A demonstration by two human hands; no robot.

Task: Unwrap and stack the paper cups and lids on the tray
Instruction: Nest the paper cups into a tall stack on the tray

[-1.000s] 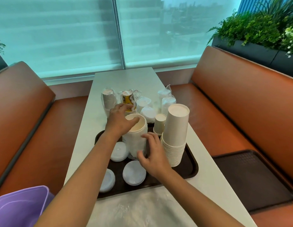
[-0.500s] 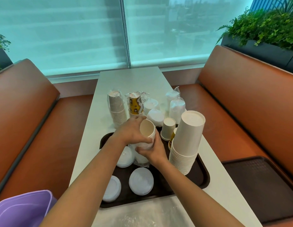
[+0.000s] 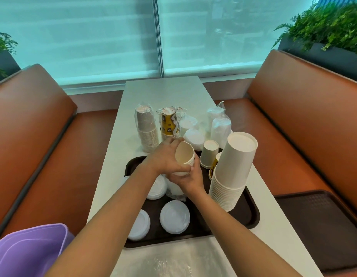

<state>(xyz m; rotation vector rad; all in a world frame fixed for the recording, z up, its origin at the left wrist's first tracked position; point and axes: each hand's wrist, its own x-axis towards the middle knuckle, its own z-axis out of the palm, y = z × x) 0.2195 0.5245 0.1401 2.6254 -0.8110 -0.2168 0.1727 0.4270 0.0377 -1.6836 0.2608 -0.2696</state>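
Both hands clamped on tilted white cup stack (image 3: 183,158) over dark tray (image 3: 251,212), left hand (image 3: 165,156) near rim, right hand (image 3: 190,177) lower; risks bumping tall cup stack (image 3: 233,170) beside, toppling it.

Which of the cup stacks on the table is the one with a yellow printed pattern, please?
The wrapped yellow-patterned stack, standing beyond the tray, between the plain wrapped cup stack and the bagged lids. The other stacks are plain white or grey.
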